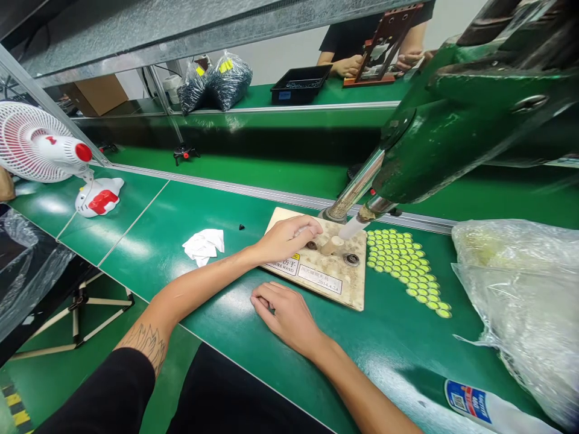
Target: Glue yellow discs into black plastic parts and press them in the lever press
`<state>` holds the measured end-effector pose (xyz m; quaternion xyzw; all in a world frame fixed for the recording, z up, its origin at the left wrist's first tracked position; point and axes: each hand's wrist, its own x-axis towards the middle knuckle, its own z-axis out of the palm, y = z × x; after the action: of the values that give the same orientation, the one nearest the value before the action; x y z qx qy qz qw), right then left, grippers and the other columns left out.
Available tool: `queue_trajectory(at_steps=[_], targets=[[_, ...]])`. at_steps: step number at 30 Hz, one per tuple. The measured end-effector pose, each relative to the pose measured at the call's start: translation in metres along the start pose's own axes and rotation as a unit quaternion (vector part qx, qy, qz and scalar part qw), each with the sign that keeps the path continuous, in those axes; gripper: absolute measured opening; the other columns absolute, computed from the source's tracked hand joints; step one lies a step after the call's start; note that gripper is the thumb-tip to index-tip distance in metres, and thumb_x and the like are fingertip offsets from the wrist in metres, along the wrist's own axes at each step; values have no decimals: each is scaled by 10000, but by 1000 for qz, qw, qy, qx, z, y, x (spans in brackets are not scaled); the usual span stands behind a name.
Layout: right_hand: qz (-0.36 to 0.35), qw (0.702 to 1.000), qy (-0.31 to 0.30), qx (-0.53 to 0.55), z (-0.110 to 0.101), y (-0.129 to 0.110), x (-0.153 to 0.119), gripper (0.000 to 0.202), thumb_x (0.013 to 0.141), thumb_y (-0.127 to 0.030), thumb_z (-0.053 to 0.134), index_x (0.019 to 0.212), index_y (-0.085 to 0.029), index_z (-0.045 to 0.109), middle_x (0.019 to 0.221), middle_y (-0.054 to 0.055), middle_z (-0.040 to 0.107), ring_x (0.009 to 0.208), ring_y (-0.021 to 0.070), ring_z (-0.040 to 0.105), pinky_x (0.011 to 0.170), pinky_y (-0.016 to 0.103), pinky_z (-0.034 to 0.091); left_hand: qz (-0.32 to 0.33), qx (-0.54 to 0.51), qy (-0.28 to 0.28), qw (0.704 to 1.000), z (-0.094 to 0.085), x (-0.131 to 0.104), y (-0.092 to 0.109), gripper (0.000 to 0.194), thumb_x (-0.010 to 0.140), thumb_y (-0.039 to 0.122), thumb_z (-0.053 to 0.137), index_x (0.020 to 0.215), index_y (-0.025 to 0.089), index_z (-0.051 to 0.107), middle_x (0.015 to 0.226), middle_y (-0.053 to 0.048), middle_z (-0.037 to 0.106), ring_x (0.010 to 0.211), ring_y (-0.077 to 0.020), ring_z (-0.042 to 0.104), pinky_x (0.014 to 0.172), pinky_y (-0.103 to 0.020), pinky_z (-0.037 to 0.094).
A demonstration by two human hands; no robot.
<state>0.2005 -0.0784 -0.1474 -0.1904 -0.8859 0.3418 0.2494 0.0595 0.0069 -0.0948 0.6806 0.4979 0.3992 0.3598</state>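
My left hand (pixel 289 238) reaches over the pale base plate (pixel 353 292) of a green press (pixel 434 132), its fingers curled near a small dark round fitting (pixel 312 245); whatever its fingertips hold is too small to name. Just right of it a short tan post (pixel 333 244) stands under the press's white tip (pixel 353 228). Another dark round fitting (pixel 351 259) sits on the plate's right side. My right hand (pixel 283 313) rests on the green table in front of the plate, fingers loosely bent; nothing shows in it.
Several yellow-green discs (pixel 407 265) lie right of the plate, beside a clear plastic bag (pixel 520 289) and a bottle (pixel 479 404). Left are a crumpled tissue (pixel 203 246), a small black piece (pixel 241 227) and a fan (pixel 45 144). Across the bench, a person's hands hold a brown frame (pixel 384 45).
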Motion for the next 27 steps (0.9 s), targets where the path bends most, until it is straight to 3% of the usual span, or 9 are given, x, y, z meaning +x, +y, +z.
queue_trajectory(at_steps=[27], targets=[[-6, 1000, -3, -14, -2, -2, -1, 188, 1038, -182, 588, 858, -226, 623, 739, -22, 626, 698, 146, 526, 680, 286, 354, 32, -21, -1, 999, 1, -1, -2, 235, 1072, 340, 470, 1035, 183, 641, 1048, -58, 726, 1005, -182, 686, 978, -305, 511]])
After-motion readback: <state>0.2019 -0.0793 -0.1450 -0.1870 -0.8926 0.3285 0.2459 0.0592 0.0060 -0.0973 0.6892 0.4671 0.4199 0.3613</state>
